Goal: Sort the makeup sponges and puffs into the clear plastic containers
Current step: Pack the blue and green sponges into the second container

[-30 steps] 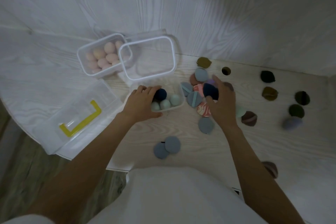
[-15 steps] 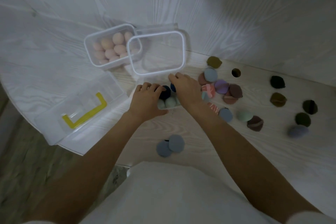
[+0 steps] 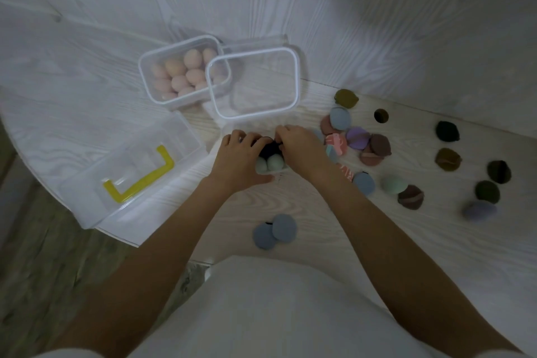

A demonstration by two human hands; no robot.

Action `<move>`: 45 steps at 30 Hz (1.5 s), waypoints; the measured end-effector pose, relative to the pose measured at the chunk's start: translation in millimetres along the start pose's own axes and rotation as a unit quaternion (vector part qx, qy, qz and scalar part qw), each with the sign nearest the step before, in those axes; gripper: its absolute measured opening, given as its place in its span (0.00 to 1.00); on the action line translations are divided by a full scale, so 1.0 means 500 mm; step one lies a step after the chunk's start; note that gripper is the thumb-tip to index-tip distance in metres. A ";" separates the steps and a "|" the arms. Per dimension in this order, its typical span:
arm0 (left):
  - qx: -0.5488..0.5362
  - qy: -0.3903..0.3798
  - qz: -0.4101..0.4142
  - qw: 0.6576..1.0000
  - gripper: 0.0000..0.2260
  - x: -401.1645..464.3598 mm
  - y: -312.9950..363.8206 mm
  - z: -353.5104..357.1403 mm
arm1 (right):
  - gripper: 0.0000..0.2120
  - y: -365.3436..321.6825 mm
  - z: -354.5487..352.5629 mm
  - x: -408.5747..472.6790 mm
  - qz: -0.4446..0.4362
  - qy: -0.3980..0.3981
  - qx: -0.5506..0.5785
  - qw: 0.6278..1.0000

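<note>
A small clear container (image 3: 274,172) sits in the middle of the table, and my left hand (image 3: 239,155) grips its left side. Inside it lie two mint sponges (image 3: 269,163) and a dark blue sponge (image 3: 268,150). My right hand (image 3: 302,148) is over the container's right half with its fingertips closed on the dark blue sponge. Behind it stand a clear container of pink sponges (image 3: 183,74) and an empty clear container (image 3: 252,83). Several loose puffs (image 3: 357,138) lie in a pile just right of my right hand.
A large clear box with a yellow handle (image 3: 136,174) lies at the left, near the table edge. Two grey-blue puffs (image 3: 274,234) lie near me. A mint sponge (image 3: 393,184) and several dark puffs (image 3: 447,131) are scattered to the right.
My right hand carried the dark blue sponge from the pile leftward to the small container and now presses on it there. My left hand has stayed on the container.
</note>
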State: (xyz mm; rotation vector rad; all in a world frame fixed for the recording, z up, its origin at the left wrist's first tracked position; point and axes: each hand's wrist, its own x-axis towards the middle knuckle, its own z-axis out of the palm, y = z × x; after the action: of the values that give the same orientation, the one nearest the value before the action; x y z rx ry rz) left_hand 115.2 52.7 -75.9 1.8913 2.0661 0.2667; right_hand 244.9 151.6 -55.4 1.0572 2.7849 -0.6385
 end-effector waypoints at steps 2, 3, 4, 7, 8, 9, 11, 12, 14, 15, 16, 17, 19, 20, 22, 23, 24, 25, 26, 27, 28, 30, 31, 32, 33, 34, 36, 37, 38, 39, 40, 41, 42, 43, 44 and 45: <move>-0.017 -0.002 0.002 1.000 0.35 -0.001 0.001 0.002 | 0.06 -0.002 -0.001 -0.010 0.010 0.031 0.033 0.999; -0.021 -0.001 0.002 1.000 0.35 -0.001 0.001 0.003 | 0.06 -0.001 -0.001 -0.012 0.015 0.037 0.036 0.999; -0.023 -0.001 0.002 1.000 0.35 -0.002 0.001 0.004 | 0.07 0.000 0.000 -0.013 0.021 0.034 0.035 0.999; -0.018 -0.012 0.001 1.000 0.37 -0.001 0.004 0.002 | 0.11 0.006 -0.001 -0.013 0.033 0.017 0.022 0.999; -0.015 -0.015 -0.001 1.000 0.38 -0.002 0.004 0.000 | 0.13 0.008 -0.001 -0.013 0.037 0.019 0.025 0.999; -0.011 -0.016 -0.003 1.000 0.38 -0.002 0.004 -0.001 | 0.15 0.009 -0.001 -0.015 0.040 0.026 0.033 0.998; -0.006 -0.021 -0.004 1.000 0.39 -0.003 0.003 -0.005 | 0.16 0.012 -0.003 -0.020 0.047 0.047 0.050 0.997; -0.008 -0.025 -0.006 1.000 0.39 -0.004 0.002 -0.006 | 0.16 0.014 -0.004 -0.022 0.049 0.056 0.056 0.996; -0.020 -0.018 -0.008 1.000 0.39 -0.007 0.000 -0.008 | 0.15 0.016 -0.004 -0.026 0.047 0.069 0.057 0.995; -0.024 -0.009 -0.010 1.000 0.39 -0.009 0.000 -0.009 | 0.14 0.015 -0.005 -0.028 0.041 0.075 0.053 0.995; -0.025 0.001 -0.011 1.000 0.39 -0.009 0.001 -0.010 | 0.14 0.014 -0.006 -0.030 0.036 0.081 0.051 0.995; -0.024 0.008 -0.012 1.000 0.39 -0.010 0.003 -0.011 | 0.13 0.013 -0.007 -0.032 0.031 0.085 0.051 0.995; -0.019 0.021 -0.014 1.000 0.36 -0.010 0.008 -0.014 | 0.13 0.015 -0.011 -0.040 0.023 0.094 0.057 0.994; -0.019 0.028 -0.014 0.999 0.34 -0.010 0.012 -0.017 | 0.12 0.017 -0.014 -0.045 0.017 0.101 0.058 0.993; -0.022 0.046 -0.004 0.999 0.30 -0.007 0.019 -0.017 | 0.12 0.023 -0.016 -0.059 0.003 0.117 0.057 0.992; -0.024 0.057 0.006 0.998 0.29 -0.006 0.024 -0.014 | 0.11 0.026 -0.016 -0.068 -0.003 0.125 0.058 0.990; -0.025 0.065 0.015 0.997 0.28 -0.006 0.028 -0.009 | 0.11 0.029 -0.014 -0.076 -0.009 0.134 0.057 0.989; -0.025 0.070 0.024 0.997 0.28 -0.005 0.032 -0.005 | 0.12 0.032 -0.011 -0.083 -0.013 0.144 0.051 0.988; -0.022 0.070 0.031 0.997 0.28 -0.003 0.037 0.000 | 0.13 0.037 -0.008 -0.092 -0.011 0.149 0.042 0.988; -0.017 0.066 0.036 0.997 0.28 -0.002 0.039 0.004 | 0.14 0.042 -0.004 -0.098 -0.006 0.147 0.033 0.989; -0.014 0.058 0.038 0.998 0.29 -0.002 0.038 0.007 | 0.14 0.046 0.001 -0.103 0.002 0.137 0.025 0.990; -0.015 0.039 0.039 0.998 0.30 0.000 0.036 0.009 | 0.15 0.055 0.013 -0.114 0.008 0.124 0.013 0.992; -0.017 0.035 0.039 0.998 0.30 0.001 0.035 0.009 | 0.16 0.058 0.019 -0.118 0.005 0.122 0.010 0.992; -0.018 0.040 0.042 0.998 0.30 0.001 0.036 0.006 | 0.17 0.061 0.021 -0.122 0.000 0.123 0.013 0.992; -0.021 0.051 0.047 0.997 0.28 0.002 0.041 0.003 | 0.17 0.063 0.022 -0.127 -0.005 0.130 0.017 0.991; -0.024 0.072 0.059 0.995 0.26 0.005 0.050 -0.001 | 0.16 0.066 0.019 -0.136 -0.006 0.141 0.023 0.990; -0.038 0.130 0.096 0.986 0.20 0.011 0.078 -0.010 | 0.14 0.074 0.006 -0.158 0.008 0.174 0.032 0.984; -0.049 0.163 0.123 0.978 0.17 0.013 0.097 -0.013 | 0.14 0.080 0.000 -0.176 0.021 0.194 0.035 0.980; -0.067 0.187 0.152 0.968 0.14 0.014 0.122 -0.012 | 0.14 0.089 -0.006 -0.199 0.035 0.217 0.035 0.975; -0.085 0.198 0.183 0.959 0.12 0.015 0.156 -0.009 | 0.13 0.106 -0.010 -0.232 0.052 0.240 0.030 0.969; -0.098 0.199 0.205 0.953 0.11 0.016 0.185 -0.004 | 0.12 0.120 -0.010 -0.261 0.069 0.251 0.021 0.965; -0.104 0.189 0.225 0.950 0.10 0.020 0.222 0.007 | 0.11 0.143 -0.007 -0.302 0.096 0.258 0.016 0.961; -0.107 0.172 0.235 0.951 0.10 0.024 0.247 0.016 | 0.11 0.161 -0.001 -0.332 0.122 0.259 0.019 0.958; -0.118 0.137 0.242 0.953 0.11 0.031 0.283 0.032 | 0.12 0.187 0.005 -0.375 0.155 0.262 0.025 0.952; -0.130 0.100 0.245 0.956 0.12 0.040 0.313 0.049 | 0.12 0.209 0.010 -0.412 0.186 0.262 0.034 0.946; -0.141 0.059 0.240 0.959 0.14 0.050 0.336 0.063 | 0.12 0.228 0.016 -0.443 0.213 0.266 0.043 0.939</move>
State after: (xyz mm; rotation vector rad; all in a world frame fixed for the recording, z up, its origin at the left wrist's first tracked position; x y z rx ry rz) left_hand 281.4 92.4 -49.0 2.2012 1.4993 0.7610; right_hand 486.1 89.2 -51.0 2.0398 2.7811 -0.4719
